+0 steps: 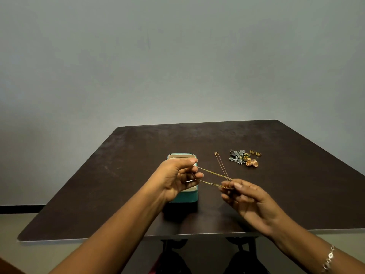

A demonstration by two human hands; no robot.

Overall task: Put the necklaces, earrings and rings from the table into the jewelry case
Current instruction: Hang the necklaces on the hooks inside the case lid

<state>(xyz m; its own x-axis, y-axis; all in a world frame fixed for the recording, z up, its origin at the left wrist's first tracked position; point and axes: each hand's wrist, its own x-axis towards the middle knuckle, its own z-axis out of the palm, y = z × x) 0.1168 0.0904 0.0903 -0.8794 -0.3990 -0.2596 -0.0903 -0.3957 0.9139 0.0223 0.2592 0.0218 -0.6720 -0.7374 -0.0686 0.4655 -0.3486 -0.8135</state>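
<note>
Necklace (212,172), a doubled gold chain, is hanging taut above the table (118,175), long axis running 10 o'clock to 4 o'clock. Fingers of the left hand (177,178) are pinching its 10 o'clock end over the jewelry case (187,196); fingers of the right hand (250,198) are pinching the other end. The left hand is hiding most of the case interior. A thinner chain (222,166) is pointing toward 11 o'clock; whether the right fingers are gripping it cannot be told.

Taut gold necklace (213,172) near teal case (185,196)
</note>
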